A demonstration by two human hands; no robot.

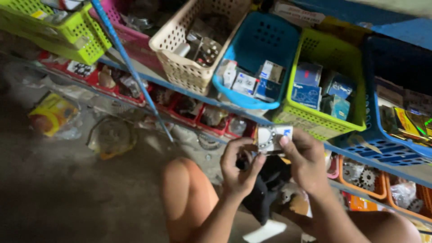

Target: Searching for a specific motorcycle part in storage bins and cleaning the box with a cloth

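Both hands hold a small white box [273, 137] picturing a bearing ring, just below the shelf [153, 77] edge. Left hand [240, 167] fingers pinch its left side; right hand [306, 157] fingers wrap its right. Blue basket [265, 40] above holds similar boxes.

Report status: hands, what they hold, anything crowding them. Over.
Left hand and right hand both grip small white box. Box held below blue basket. Nothing between hands and box.

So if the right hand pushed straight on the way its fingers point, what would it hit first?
Probably the left hand: the right hand points left across the small box both hold. Depth is unclear.
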